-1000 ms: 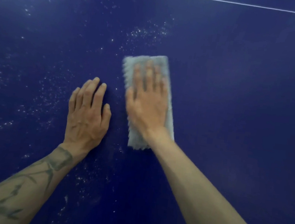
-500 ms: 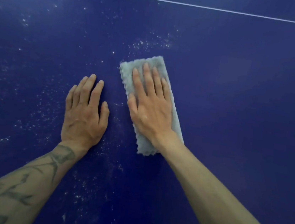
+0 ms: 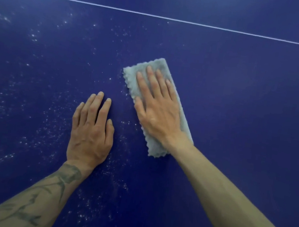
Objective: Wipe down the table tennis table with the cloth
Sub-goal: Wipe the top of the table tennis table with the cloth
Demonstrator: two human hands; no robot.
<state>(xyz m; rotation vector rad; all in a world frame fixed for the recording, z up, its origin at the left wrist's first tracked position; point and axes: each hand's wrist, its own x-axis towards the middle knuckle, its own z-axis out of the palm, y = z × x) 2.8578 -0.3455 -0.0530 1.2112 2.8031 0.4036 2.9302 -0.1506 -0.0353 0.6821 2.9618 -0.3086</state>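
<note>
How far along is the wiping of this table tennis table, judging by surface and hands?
Done: the table right of the cloth looks speck-free. In hand: the right hand presses flat on the cloth; the left hand rests on the table. Left: white specks cover the left side.

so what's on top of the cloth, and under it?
The right hand presses flat on the cloth, fingers straight. Under it lies the blue table; any dust specks beneath are covered.
</note>
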